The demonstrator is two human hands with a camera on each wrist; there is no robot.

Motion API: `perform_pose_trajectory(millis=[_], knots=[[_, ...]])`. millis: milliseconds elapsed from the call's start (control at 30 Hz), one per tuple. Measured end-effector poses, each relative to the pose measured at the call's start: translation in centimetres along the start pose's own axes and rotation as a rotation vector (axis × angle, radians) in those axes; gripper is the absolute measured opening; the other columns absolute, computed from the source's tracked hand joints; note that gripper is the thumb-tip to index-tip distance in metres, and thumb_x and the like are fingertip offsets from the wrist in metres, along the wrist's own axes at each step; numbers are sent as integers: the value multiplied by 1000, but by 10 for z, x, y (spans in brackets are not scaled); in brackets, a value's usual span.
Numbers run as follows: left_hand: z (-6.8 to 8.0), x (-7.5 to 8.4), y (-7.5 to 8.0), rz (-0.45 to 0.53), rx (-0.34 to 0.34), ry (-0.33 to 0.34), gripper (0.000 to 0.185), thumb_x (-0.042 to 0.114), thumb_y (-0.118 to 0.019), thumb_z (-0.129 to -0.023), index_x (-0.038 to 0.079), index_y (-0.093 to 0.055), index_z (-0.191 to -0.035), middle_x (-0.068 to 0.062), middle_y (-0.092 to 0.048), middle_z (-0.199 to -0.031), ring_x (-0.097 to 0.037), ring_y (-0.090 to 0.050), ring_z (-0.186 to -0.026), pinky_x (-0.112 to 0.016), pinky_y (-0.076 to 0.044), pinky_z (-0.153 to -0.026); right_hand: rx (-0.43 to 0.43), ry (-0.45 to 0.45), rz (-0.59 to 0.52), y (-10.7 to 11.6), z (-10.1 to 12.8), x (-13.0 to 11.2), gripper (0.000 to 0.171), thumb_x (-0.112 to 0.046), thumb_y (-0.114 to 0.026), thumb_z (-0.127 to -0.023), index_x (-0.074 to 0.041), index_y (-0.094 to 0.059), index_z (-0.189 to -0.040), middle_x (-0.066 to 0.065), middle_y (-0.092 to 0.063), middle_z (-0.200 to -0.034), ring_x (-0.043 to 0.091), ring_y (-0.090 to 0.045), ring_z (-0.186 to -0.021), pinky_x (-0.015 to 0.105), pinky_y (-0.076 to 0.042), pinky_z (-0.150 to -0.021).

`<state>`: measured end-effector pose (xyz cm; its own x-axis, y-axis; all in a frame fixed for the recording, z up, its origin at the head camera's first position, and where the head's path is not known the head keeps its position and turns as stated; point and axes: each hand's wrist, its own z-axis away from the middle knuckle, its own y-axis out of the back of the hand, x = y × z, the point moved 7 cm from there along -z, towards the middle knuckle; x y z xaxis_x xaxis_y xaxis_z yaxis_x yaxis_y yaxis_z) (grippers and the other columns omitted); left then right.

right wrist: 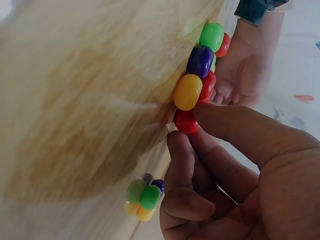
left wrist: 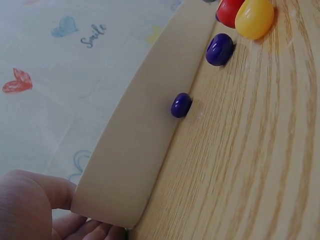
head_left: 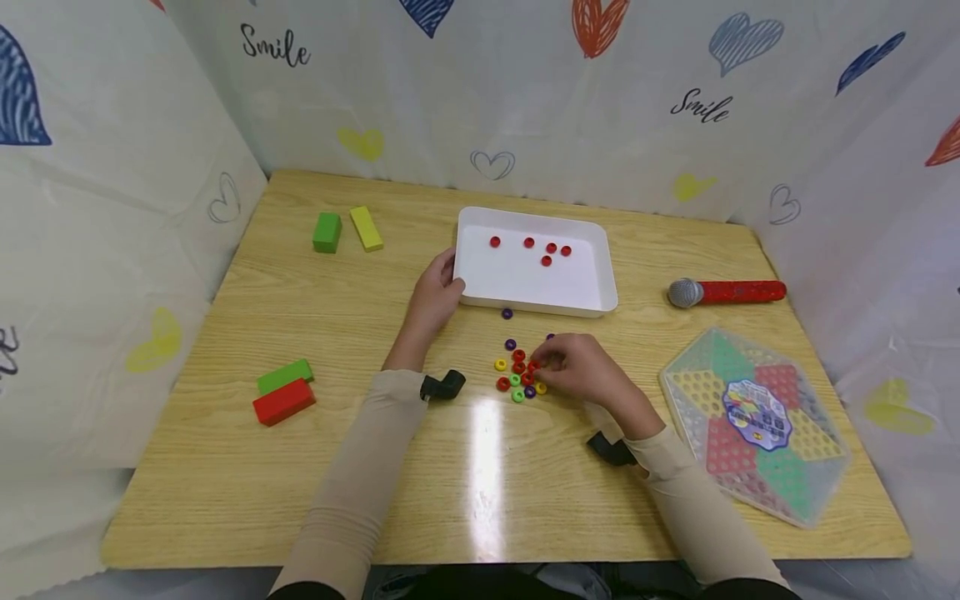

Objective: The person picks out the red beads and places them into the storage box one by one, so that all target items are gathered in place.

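Note:
My left hand (head_left: 437, 293) grips the front-left corner of a white tray (head_left: 480, 292), thumb at its wall in the left wrist view. Several red beads (head_left: 546, 261) lie inside the tray. In front of it sits a loose group of red, yellow, green and purple beads, among them a yellow bead (right wrist: 188, 92) and a green bead (head_left: 518, 396). My right hand (head_left: 581, 367) pinches a red bead (right wrist: 186, 122) at the group's right side. One purple bead (left wrist: 181, 105) lies close to the tray's front wall. Part of another purple bead (head_left: 551, 337) is hidden behind the right hand.
At the right lie a red microphone (head_left: 738, 292) and a hexagonal game board (head_left: 750, 475) in clear plastic. Green (head_left: 327, 232) and yellow (head_left: 366, 228) blocks stand back left; another green block (head_left: 284, 377) and a red block (head_left: 283, 402) lie front left. Printed sheets surround the table.

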<state>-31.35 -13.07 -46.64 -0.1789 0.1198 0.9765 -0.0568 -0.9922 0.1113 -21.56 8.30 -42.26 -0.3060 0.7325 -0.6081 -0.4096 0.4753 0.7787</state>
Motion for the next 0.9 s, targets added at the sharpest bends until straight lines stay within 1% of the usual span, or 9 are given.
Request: perform_pose_trajectory(millis=[200, 367, 500, 700, 900], knots=[[-1, 1, 0, 4, 3, -10, 60, 12, -48, -100, 17, -33, -159, -5, -35, -164, -14, -36, -151, -28, -37, -120, 8, -7, 3, 1, 0, 0, 14, -11, -77, -86, -5, -78, -99, 3, -74, -88, 9, -63, -73, 24, -55, -66], [0, -1, 0, -4, 0, 8, 61, 13, -48, -101, 17, -32, -159, -4, -34, -165, -14, -35, -151, -29, -37, -121, -3, -8, -6, 2, 1, 0, 14, -12, -77, -87, -6, -78, -99, 3, -74, -89, 9, -63, -74, 25, -55, -66], [0, -1, -1, -6, -5, 10, 61, 14, -47, -101, 18, -31, -160, -3, -34, -165, -14, -34, -151, -30, -37, -121, 11, 6, -8, 9, -3, -2, 14, -13, -76, -87, -7, -79, -100, 3, -75, -90, 10, -64, -77, 26, -56, -69], [1, -2, 0, -14, 5, 16, 60, 13, -48, -101, 19, -32, -159, -3, -34, -165, -14, -35, -151, -30, -36, -121, 50, 19, 48, 32, -22, -9, 12, -13, -76, -88, -8, -79, -99, 4, -75, -90, 14, -64, -79, 29, -54, -71], [4, 0, 1, 1, -3, 13, 61, 12, -48, -101, 18, -32, -159, -3, -33, -165, -14, -34, -151, -30, -36, -121, 73, -10, 88, 60, -53, -13, 14, -17, -76, -90, -8, -79, -100, 7, -76, -93, 19, -64, -81, 31, -52, -72]])
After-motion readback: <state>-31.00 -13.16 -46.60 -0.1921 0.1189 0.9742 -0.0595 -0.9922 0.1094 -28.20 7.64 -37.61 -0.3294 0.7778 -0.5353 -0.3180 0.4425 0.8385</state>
